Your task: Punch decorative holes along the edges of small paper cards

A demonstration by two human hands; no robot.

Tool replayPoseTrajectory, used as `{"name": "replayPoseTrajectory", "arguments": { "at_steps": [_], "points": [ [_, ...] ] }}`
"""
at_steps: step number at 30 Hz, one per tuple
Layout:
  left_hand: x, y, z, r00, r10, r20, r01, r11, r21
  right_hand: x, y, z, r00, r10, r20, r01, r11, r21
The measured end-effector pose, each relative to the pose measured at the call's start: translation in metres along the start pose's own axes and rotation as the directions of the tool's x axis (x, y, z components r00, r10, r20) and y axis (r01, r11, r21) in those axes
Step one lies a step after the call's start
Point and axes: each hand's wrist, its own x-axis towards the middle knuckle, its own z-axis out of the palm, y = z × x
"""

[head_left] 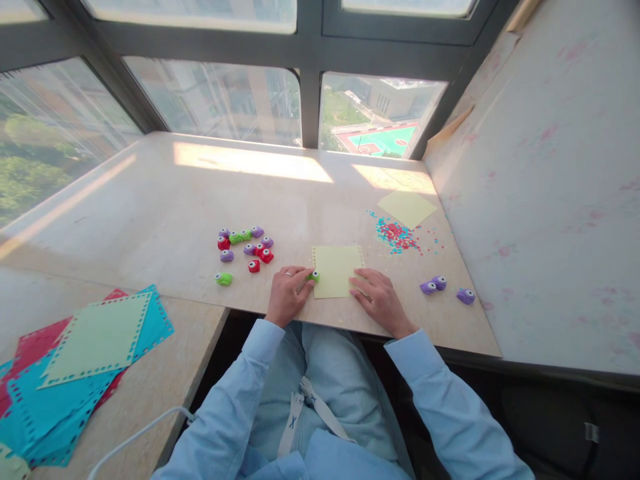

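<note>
A pale yellow sheet of paper [339, 270] lies before me near the table's front edge, with small punched marks along its left, top and right edges. My left hand [291, 293] is closed around a small green paper punch [314, 275] at the sheet's left edge. Only the punch's front end with its eye shows; the fingers cover the rest. On the sheet's lower right edge, my right hand [377, 298] lies with its fingers stretched out, pressing the paper to the table.
Purple, red and green punches [254, 266] cluster to the left, and three purple punches [465, 296] stand at right. Red and blue paper bits [397, 237] lie near another yellow sheet [407, 208]. Punched sheets [100, 337] are piled lower left, near a white cable [140, 430]. A wall [550, 200] bounds the right.
</note>
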Motion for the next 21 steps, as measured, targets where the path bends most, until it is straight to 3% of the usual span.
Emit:
{"name": "replayPoseTrajectory", "arguments": {
  "at_steps": [8, 15, 21],
  "points": [
    [0.001, 0.000, -0.011, 0.997, 0.057, 0.049, -0.051, 0.993, -0.107, -0.001, -0.004, -0.003, 1.000, 0.004, 0.002, -0.004, 1.000, -0.027],
    [0.000, -0.004, -0.017, 0.994, 0.037, 0.107, -0.020, 0.987, -0.157, -0.003, -0.004, -0.003, 1.000, 0.010, 0.011, -0.010, 1.000, -0.022],
    [0.001, -0.002, -0.014, 0.997, -0.013, 0.073, 0.023, 0.990, -0.137, -0.004, -0.002, -0.004, 1.000, 0.020, 0.010, -0.020, 1.000, 0.020]
  ]
}}
